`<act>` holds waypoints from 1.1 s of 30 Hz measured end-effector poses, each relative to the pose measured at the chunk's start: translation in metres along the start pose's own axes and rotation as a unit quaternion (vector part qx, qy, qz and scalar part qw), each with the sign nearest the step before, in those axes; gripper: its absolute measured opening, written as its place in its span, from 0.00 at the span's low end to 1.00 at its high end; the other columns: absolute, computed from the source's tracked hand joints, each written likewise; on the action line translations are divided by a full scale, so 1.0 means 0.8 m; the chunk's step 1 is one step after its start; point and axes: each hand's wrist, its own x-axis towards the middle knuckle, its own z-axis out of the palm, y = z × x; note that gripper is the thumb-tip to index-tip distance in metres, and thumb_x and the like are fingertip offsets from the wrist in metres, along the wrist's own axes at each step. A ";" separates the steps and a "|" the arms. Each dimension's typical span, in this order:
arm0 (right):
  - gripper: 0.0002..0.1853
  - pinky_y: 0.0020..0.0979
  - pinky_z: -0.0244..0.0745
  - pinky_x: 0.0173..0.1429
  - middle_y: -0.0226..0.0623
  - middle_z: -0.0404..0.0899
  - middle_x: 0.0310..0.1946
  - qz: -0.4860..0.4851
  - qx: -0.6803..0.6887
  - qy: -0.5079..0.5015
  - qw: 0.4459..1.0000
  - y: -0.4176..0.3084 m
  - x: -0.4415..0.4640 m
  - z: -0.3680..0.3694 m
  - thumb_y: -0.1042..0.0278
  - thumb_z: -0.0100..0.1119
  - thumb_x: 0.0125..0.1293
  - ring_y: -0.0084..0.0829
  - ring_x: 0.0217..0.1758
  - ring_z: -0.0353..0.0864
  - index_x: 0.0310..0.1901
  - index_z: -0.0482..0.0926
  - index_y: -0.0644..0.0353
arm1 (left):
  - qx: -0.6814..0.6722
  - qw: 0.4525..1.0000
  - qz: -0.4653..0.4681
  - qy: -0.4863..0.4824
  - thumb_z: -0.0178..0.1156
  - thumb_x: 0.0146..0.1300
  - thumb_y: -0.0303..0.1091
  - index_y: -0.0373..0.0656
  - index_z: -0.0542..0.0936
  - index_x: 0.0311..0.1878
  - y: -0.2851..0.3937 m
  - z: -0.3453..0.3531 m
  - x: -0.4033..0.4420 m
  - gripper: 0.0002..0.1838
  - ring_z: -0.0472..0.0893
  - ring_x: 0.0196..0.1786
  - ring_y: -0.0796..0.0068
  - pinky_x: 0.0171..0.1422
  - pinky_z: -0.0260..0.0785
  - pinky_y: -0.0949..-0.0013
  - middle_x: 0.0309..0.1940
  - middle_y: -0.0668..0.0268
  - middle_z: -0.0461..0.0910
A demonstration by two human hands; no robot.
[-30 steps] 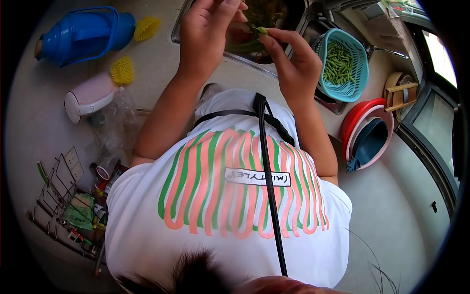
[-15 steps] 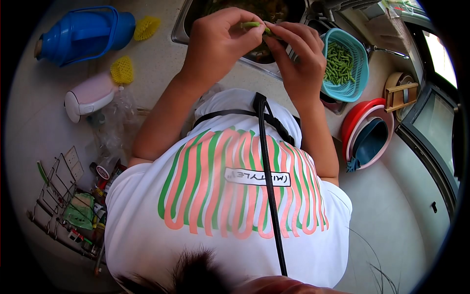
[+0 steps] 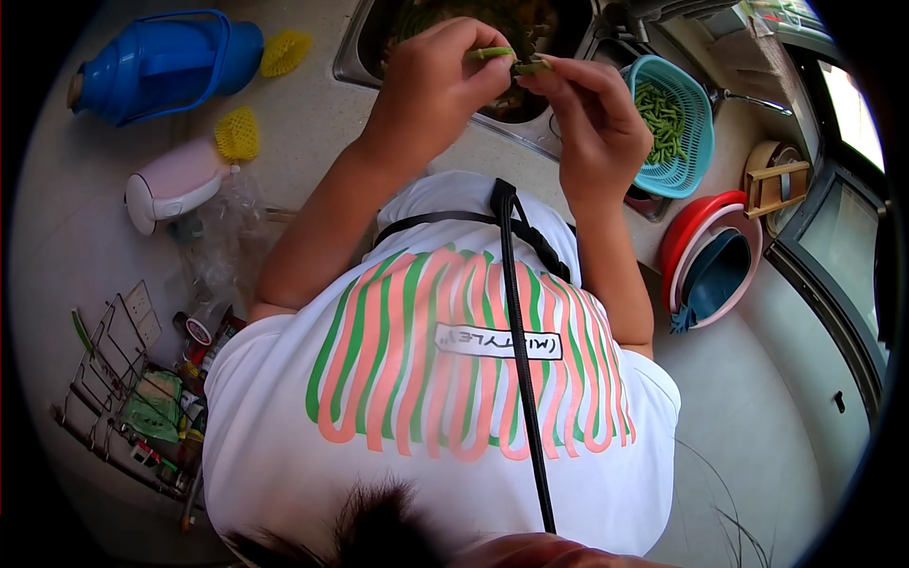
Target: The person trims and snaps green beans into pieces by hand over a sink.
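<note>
Over the sink (image 3: 367, 59), my left hand (image 3: 431, 85) pinches a length of green bean (image 3: 488, 53) between thumb and fingers. Close beside it, my right hand (image 3: 601, 123) has thumb and fingertips closed on a short green bean piece (image 3: 533, 67). A small gap shows between the two pieces. The sink basin below is dark, with contents I cannot make out clearly. To the right of my right hand, a turquoise basket (image 3: 699, 142) holds many short green bean pieces (image 3: 661, 123).
On the left counter are a blue thermos flask (image 3: 151, 71), yellow netted objects (image 3: 237, 134) and a pink-and-white kettle (image 3: 175, 185). A wire rack (image 3: 104, 379) stands lower left. Nested red, pink and blue basins (image 3: 715, 265) sit at right, below a wooden-handled item (image 3: 776, 185).
My right hand has moved slightly right and turned, drawing away from the left. The bean between my fingers now shows as two separate pieces.
</note>
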 end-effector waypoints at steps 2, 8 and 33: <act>0.11 0.29 0.83 0.54 0.45 0.87 0.48 0.099 0.067 0.013 0.993 -0.002 0.000 -0.013 0.80 0.62 0.72 0.35 0.48 0.90 0.54 0.82 0.71 | 0.009 1.000 -0.013 0.008 0.64 0.72 0.34 0.39 0.83 0.47 -0.007 0.002 0.000 0.09 0.76 0.34 0.84 0.40 0.70 0.77 0.35 0.70 0.83; 0.11 0.29 0.85 0.52 0.40 0.88 0.42 0.019 0.021 0.167 0.986 0.006 0.002 -0.057 0.72 0.66 0.72 0.31 0.44 0.89 0.52 0.84 0.66 | -0.003 0.999 0.000 -0.038 0.59 0.77 0.41 0.40 0.81 0.54 -0.023 -0.003 0.004 0.14 0.78 0.35 0.81 0.41 0.70 0.75 0.36 0.69 0.84; 0.06 0.24 0.82 0.45 0.35 0.86 0.41 0.023 -0.086 -0.103 0.991 0.005 0.013 -0.026 0.85 0.63 0.68 0.24 0.43 0.87 0.45 0.83 0.67 | 0.180 0.966 0.172 -0.065 0.65 0.67 0.31 0.45 0.87 0.50 -0.002 -0.015 0.006 0.10 0.81 0.45 0.68 0.58 0.65 0.63 0.40 0.66 0.83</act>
